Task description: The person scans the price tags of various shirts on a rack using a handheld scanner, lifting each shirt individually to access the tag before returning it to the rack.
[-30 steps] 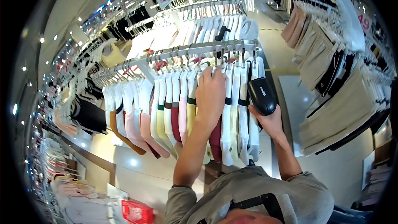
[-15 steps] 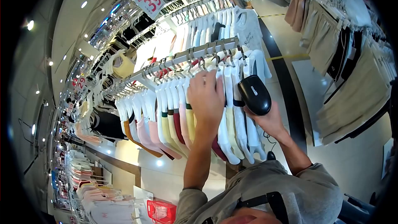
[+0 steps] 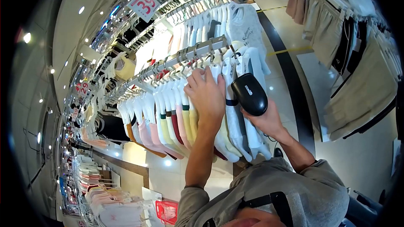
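Observation:
My right hand (image 3: 269,122) grips a black handheld barcode scanner (image 3: 250,94), its rounded head at the right end of a rail of hanging shirts. A thin cord hangs below that hand. My left hand (image 3: 206,96) rests against the upper parts of the shirts, fingers apart and bent, with the fingertips partly lost among collars and hangers. Right beside the scanner is a white and grey shirt (image 3: 236,122) with a dark sleeve band. Yellow, pink and dark red shirts (image 3: 174,128) hang to the left of my left hand. The metal rail (image 3: 195,51) carries their hangers.
Behind the rail stands another rack with a grey printed T-shirt (image 3: 248,27) at its end. Beige trousers (image 3: 366,96) hang to the right, across the aisle floor (image 3: 280,73). A price sign (image 3: 144,5) stands above the racks. A red basket (image 3: 166,211) is at lower left.
The view has shifted slightly. My left hand's fingers have spread more over the shirt tops, and the scanner, still in my right hand, sits a little farther left in view.

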### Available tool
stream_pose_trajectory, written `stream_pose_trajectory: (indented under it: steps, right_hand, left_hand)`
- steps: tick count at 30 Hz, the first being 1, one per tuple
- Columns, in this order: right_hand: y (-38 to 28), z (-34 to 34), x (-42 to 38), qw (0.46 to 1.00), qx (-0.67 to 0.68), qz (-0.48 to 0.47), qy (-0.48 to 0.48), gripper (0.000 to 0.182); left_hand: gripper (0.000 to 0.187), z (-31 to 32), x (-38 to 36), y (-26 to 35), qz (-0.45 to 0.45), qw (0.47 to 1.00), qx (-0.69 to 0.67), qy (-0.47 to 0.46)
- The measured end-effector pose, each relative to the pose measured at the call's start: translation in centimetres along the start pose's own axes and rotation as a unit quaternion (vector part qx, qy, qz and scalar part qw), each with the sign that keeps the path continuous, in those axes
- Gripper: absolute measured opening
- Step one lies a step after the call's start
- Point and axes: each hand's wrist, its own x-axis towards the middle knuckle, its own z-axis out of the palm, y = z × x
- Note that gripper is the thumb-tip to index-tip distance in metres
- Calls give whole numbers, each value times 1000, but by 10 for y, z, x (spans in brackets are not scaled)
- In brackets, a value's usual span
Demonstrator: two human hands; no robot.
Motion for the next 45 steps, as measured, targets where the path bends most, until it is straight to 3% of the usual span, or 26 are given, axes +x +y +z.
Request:
stream_pose_trajectory:
  steps: [4,8,14,17,20,24,29,33,38,45]
  right_hand:
    - [6,4,-1,997,20,-69,35,31]
    - [7,9,6,996,8,-86,7,41]
    - [20,25,18,995,5,-85,-49,37]
    - [15,27,15,997,-19,-79,-13,33]
    - [19,17,9,999,-34,-31,-23,37]
    - [11,4,-1,998,-17,58,-22,35]
    - [35,-10,-12,1000,6,14,2,33]
    - [39,-14,-18,993,14,39,108,38]
    - [59,-36,-18,999,-8,13,41,32]
    - [74,-42,-34,995,70,49,-56,24]
  left_hand:
    - [37,-6,-1,4,10,994,-102,-26]
    - [36,-24,-13,2,21,987,-158,-31]
    - [34,-45,-41,-21,-22,984,-165,-58]
    - [36,-53,-63,-29,-23,986,-154,-62]
    - [38,-60,-84,-33,-89,966,-216,-107]
    - [47,-67,-115,-31,-63,978,-164,-108]
    - [64,-69,-146,3,-74,977,-134,-150]
    - [64,-55,-164,21,-114,968,-191,-119]
    - [55,-56,-162,29,-137,968,-175,-116]
    - [51,-59,-173,36,-185,963,-180,-81]
